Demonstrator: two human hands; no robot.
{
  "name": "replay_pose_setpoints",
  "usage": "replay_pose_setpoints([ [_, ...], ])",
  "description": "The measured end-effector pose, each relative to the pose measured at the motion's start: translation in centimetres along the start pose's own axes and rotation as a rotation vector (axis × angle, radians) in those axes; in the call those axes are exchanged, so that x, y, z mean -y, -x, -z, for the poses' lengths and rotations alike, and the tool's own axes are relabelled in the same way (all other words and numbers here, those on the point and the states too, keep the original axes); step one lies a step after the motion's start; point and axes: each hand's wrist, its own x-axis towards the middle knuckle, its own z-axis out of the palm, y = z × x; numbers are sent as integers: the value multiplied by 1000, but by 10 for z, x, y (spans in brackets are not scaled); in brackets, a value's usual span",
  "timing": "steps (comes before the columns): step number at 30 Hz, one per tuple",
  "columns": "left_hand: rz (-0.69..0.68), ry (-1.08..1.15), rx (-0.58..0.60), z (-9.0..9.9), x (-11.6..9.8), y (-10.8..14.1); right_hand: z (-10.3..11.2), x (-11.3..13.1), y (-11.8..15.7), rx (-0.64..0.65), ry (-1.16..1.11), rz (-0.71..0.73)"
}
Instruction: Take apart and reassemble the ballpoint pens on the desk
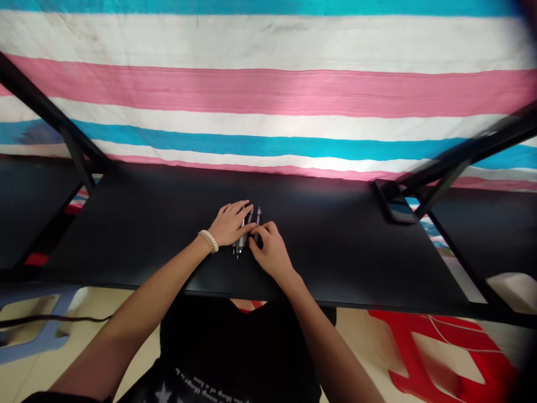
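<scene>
Several slim grey and silver pens (240, 245) lie side by side on the black tabletop (168, 207), their tips toward the front edge. My left hand (230, 225) rests flat over most of them with its fingers stretched out, hiding their middles. Just right of that group, another pen (258, 213) points away from me. My right hand (269, 246) is closed around its lower part, thumb and fingers pinched, close beside my left thumb. A pale braided band circles my left wrist.
A dark phone (394, 202) lies at the right by a black metal brace (448, 162). Another brace (54, 115) rises at the left. Behind the table hangs a striped sheet (268, 92). Below are a red stool (403, 347) and a blue-grey stool (54, 322).
</scene>
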Motion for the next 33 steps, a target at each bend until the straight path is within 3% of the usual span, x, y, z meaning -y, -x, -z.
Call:
replay_pose_setpoints([
  [4,17,23,-39,3,0,1,2,7,-2,66,116,-17],
  [10,63,90,-100,3,0,0,11,12,14,72,-12,-35],
  [16,87,114,-85,2,2,-2,4,14,29,56,-43,-12],
  [22,19,85,-22,2,3,-2,-1,15,30,105,40,7],
  [28,26,38,-71,3,0,0,-1,14,28,97,23,-14],
  [33,40,44,-110,1,1,0,5,13,29,164,-11,-1],
])
